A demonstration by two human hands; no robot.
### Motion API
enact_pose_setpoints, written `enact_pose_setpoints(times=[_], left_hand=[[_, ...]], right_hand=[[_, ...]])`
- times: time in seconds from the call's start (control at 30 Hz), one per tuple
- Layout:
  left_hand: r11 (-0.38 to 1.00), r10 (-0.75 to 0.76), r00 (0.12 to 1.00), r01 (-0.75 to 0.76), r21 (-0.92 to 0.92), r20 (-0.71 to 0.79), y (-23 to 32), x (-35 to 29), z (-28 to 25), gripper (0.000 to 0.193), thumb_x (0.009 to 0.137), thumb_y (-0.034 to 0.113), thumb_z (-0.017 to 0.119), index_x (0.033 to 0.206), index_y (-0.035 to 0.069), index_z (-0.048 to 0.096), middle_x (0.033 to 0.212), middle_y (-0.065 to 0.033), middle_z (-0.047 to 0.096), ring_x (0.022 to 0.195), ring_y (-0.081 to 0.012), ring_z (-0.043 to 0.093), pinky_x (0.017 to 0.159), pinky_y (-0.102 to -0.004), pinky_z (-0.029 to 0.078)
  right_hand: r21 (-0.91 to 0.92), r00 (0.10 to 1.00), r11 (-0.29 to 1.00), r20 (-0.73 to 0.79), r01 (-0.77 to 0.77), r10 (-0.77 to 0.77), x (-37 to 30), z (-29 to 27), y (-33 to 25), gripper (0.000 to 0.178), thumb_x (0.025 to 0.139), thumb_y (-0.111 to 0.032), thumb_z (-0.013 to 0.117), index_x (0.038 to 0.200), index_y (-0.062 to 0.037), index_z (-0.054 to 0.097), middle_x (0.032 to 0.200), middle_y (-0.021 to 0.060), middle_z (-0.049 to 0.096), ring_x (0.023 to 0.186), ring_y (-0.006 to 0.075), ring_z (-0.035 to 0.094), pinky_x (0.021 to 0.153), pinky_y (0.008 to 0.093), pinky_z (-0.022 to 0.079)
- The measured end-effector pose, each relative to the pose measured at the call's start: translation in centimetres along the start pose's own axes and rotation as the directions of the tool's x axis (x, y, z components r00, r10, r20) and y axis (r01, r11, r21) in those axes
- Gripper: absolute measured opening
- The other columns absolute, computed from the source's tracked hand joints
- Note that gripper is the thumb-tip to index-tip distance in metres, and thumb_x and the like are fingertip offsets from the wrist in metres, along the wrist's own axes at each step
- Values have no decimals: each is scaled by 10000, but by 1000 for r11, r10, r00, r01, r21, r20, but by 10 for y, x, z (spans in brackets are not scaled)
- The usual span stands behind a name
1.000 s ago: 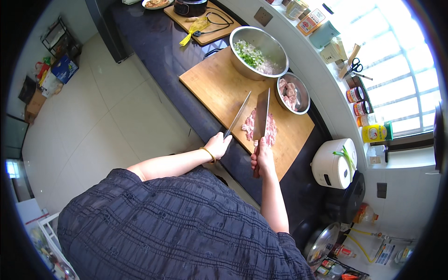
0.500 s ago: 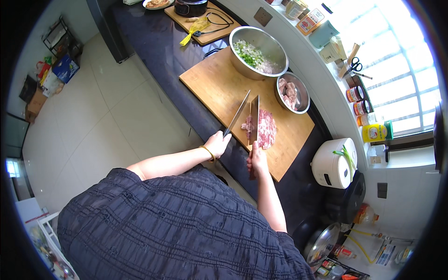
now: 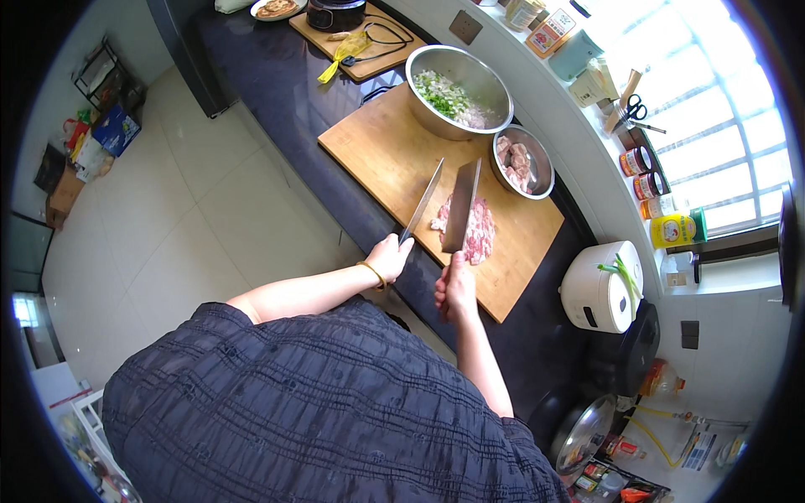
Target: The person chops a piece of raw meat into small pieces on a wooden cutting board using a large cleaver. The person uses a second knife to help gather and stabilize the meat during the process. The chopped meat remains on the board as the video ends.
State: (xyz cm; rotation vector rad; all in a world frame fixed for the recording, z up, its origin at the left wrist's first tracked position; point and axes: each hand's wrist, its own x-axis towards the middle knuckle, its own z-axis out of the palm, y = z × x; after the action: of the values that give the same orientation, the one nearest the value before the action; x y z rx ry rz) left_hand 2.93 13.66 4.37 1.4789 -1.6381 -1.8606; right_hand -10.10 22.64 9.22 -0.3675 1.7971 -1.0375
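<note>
My left hand (image 3: 388, 257), with a yellow bangle at the wrist, is closed on the handle of a knife (image 3: 426, 199) whose blade slants over the near-left edge of a wooden cutting board (image 3: 369, 142). In my right hand (image 3: 455, 289) is a cleaver (image 3: 460, 210), its broad face showing and its blade over a flat patch of chopped raw meat (image 3: 481, 237). The cleaver covers part of the meat. At the board's far side sits a large steel bowl (image 3: 495, 80) with chopped green and white pieces (image 3: 443, 95). A smaller steel bowl (image 3: 547, 174) beside it holds raw meat chunks (image 3: 515, 162).
A white rice cooker (image 3: 587, 289) with green onion on its lid stands right of the board. Farther back, a second board (image 3: 381, 69) carries a black appliance (image 3: 334, 15) and a cord. Jars (image 3: 635, 161) and scissors (image 3: 636, 107) line the windowsill.
The cleaver has tilted, turning its broad face into view, and its tip has swung up and right. My left hand and its knife have hardly moved.
</note>
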Motion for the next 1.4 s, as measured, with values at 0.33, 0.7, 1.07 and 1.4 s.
enact_pose_setpoints(times=[0.33, 0.7, 1.07, 1.4], left_hand=[[985, 114, 985, -95, 144, -129, -23, 6, 8, 443, 886, 382, 438, 854, -59, 473, 826, -280, 565, 811, -405, 563, 721, -429, 444], [992, 77, 995, -70, 104, -68, -26, 9, 6, 344, 903, 374, 421, 820, 48, 350, 602, -38, 427, 401, -115, 419, 344, -264, 384], [998, 29, 998, -26, 52, -64, -3, -8, 0, 433, 899, 380, 422, 825, -46, 431, 670, -198, 549, 502, -272, 563, 495, -377, 466], [1000, 6, 999, -5, 10, -52, -3, -7, -1, 419, 902, 386, 414, 845, -30, 412, 574, -136, 515, 399, -204, 508, 390, -336, 429]], right_hand=[[-46, 999, 998, 25, 36, -35, 3, 2, 3, 519, 857, -571, 375, 684, -83, 406, 470, 23, 394, 342, 120, 367, 312, 275, 327], [-165, 998, 985, 0, -56, 57, 21, -12, 6, 512, 857, -571, 376, 674, -93, 398, 461, 26, 398, 330, 118, 360, 308, 269, 320], [-202, 993, 972, 1, -117, 119, 28, -13, 4, 520, 852, -587, 362, 673, -101, 400, 456, 22, 395, 329, 114, 355, 305, 261, 312], [-99, 994, 990, 13, -104, 106, 24, -10, -1, 532, 860, -572, 363, 648, -85, 400, 459, 19, 389, 337, 121, 357, 313, 270, 328]])
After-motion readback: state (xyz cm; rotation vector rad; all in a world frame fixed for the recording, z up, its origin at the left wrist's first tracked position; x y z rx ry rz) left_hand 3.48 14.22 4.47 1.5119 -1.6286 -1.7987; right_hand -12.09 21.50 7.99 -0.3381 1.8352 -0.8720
